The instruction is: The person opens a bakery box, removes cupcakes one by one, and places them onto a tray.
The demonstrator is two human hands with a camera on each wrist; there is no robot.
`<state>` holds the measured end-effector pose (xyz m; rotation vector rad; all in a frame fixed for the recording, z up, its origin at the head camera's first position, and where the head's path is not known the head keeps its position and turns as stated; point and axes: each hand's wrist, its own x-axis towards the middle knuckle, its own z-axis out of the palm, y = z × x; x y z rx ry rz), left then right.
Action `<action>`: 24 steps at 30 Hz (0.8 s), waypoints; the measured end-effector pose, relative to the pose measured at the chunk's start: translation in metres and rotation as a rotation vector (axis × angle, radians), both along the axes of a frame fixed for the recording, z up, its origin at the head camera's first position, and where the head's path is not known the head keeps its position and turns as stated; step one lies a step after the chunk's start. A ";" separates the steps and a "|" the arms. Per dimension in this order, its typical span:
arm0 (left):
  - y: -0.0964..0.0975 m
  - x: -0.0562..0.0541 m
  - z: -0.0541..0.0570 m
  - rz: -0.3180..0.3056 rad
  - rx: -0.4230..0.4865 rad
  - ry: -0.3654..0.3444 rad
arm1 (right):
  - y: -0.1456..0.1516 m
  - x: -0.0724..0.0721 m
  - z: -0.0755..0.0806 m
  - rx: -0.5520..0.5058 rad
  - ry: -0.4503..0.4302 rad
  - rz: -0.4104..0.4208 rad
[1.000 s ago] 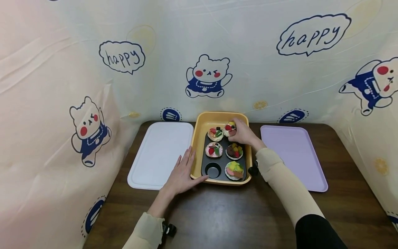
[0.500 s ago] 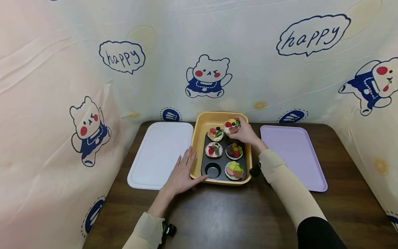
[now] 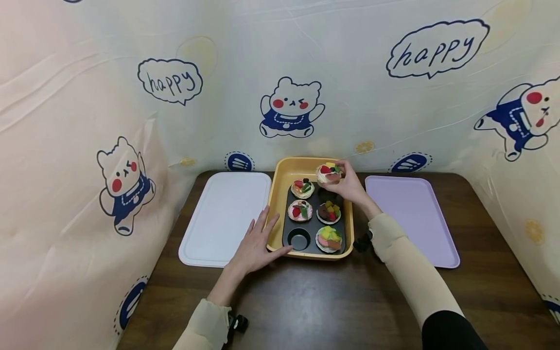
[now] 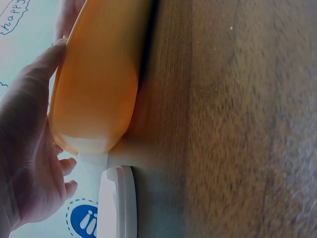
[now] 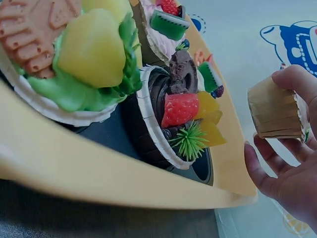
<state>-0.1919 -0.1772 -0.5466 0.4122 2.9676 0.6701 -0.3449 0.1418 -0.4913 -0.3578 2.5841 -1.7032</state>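
Observation:
My right hand (image 3: 353, 188) pinches a fruit-topped cupcake (image 3: 328, 173) in a paper cup, raised above the back right of the dark muffin tin (image 3: 314, 247). In the right wrist view, the cupcake's tan pleated cup (image 5: 273, 111) sits between thumb and fingers. The tin lies inside a yellow tray (image 3: 299, 165). Several cupcakes stand in it, including a chocolate one (image 3: 328, 212) and one with yellow and green topping (image 3: 329, 239). Its front left well (image 3: 299, 239) shows bare. My left hand (image 3: 253, 248) rests with extended fingers against the yellow tray's front left corner.
A white tray (image 3: 225, 218) lies left of the yellow one on the brown wooden table (image 3: 323, 306). A lilac tray (image 3: 413, 221) lies to the right. A printed cloth (image 3: 210, 121) hangs behind and along the sides.
My right hand has lifted the cupcake out of the back right well, up and slightly to the right, uncovering that dark well. The left hand stays at the tray corner.

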 end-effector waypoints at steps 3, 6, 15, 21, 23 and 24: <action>0.000 0.000 0.000 0.001 0.004 0.000 | 0.003 0.002 0.002 -0.033 0.002 -0.005; 0.001 0.000 -0.001 0.003 0.012 -0.002 | 0.007 0.005 0.002 -0.069 -0.001 -0.011; 0.000 -0.001 -0.001 0.002 0.012 0.001 | 0.022 0.011 0.000 -0.125 -0.022 -0.018; 0.000 0.000 -0.001 -0.001 0.014 0.013 | 0.035 0.016 -0.001 -0.131 -0.069 -0.039; 0.000 0.000 -0.001 0.001 0.020 0.012 | 0.040 0.017 -0.001 -0.116 -0.076 -0.050; 0.000 0.000 -0.001 0.003 0.020 0.011 | 0.043 0.018 -0.001 -0.111 -0.080 -0.056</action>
